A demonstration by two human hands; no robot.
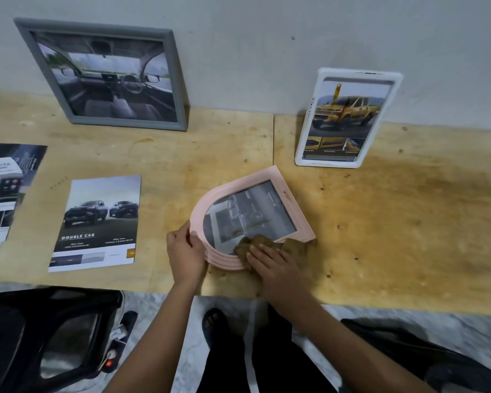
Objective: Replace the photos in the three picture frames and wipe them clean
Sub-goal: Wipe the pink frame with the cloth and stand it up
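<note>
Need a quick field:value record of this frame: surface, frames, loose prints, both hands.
surface: wooden table against a grey wall
pink frame: arched, lying flat, holds a greyish vehicle print
grey frame: leaning on the wall, car interior photo
white frame: leaning on the wall, yellow pickup photo
loose prints: Double Cab sheet flat on the table, second sheet at the left edge
left hand: grips the pink frame's arched end
right hand: presses a brown cloth on the glass
stage: wiping the pink frame

Plywood counter (408, 222), stained, set against a grey wall (267, 38). Marble-pattern floor (465, 330) below. Black chair (54, 336) at lower left, near a power strip (116, 347).
</note>
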